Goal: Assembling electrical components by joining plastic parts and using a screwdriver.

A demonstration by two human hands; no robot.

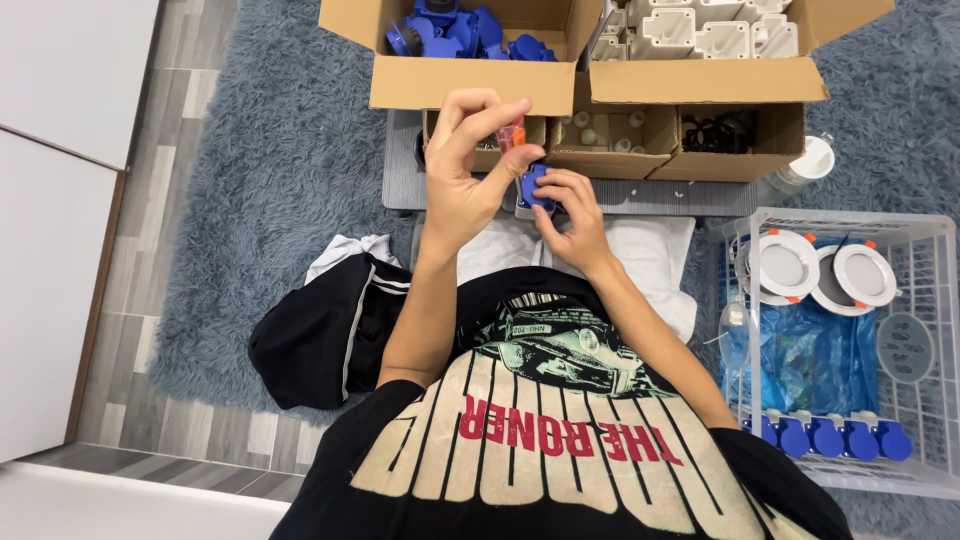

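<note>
**Fingers closed on a blue part and an orange tool**

Fingers [548, 190] of the right hand [570, 215] are pinched together around a small blue plastic part [536, 186], pressing it down against the low grey platform [640, 196] just under them. Just left of them, the left hand [462, 170] is curled shut on an orange-handled tool [512, 133], probably a small screwdriver, with thumb and forefinger clamped near its tip; the tip itself is hidden behind the fingers. The work would likely go best with the blue part held flat and still while the tool stands upright over it. To the right of the fingers sits a white wire basket [940, 300] with round white downlights [786, 266] and a row of blue pieces [830, 438]. Beyond the fingers stand open cardboard boxes [470, 85], one with blue parts [450, 30], one with white housings [700, 25].
</note>
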